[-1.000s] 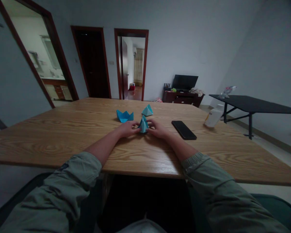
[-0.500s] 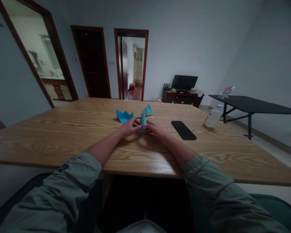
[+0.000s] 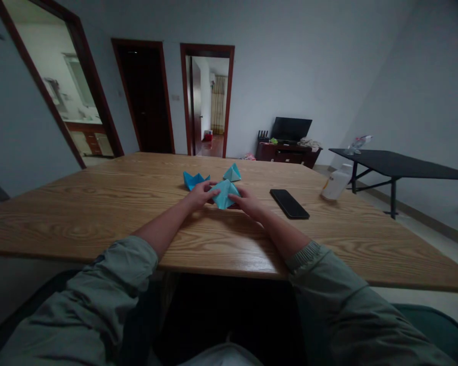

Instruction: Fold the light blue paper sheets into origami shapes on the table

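Note:
A light blue folded paper (image 3: pixel 223 195), spread into a flat diamond shape, is held up between my two hands over the wooden table. My left hand (image 3: pixel 201 195) pinches its left corner, thumb on the near face. On the opposite corner, my right hand (image 3: pixel 247 200) grips it the same way. Just beyond stands a light blue folded paper pyramid (image 3: pixel 232 173). Behind my left hand sits a darker blue folded paper boat (image 3: pixel 193 180), partly covered by the fingers.
A black phone (image 3: pixel 289 204) lies on the table (image 3: pixel 99 213) to the right of my right hand. Farther right is a white bottle (image 3: pixel 336 183). Beyond the table's right edge stands a black folding table (image 3: pixel 397 163).
The paper between my hands has turned from a narrow, upright, edge-on form to a wide flat diamond. My hands have moved slightly apart.

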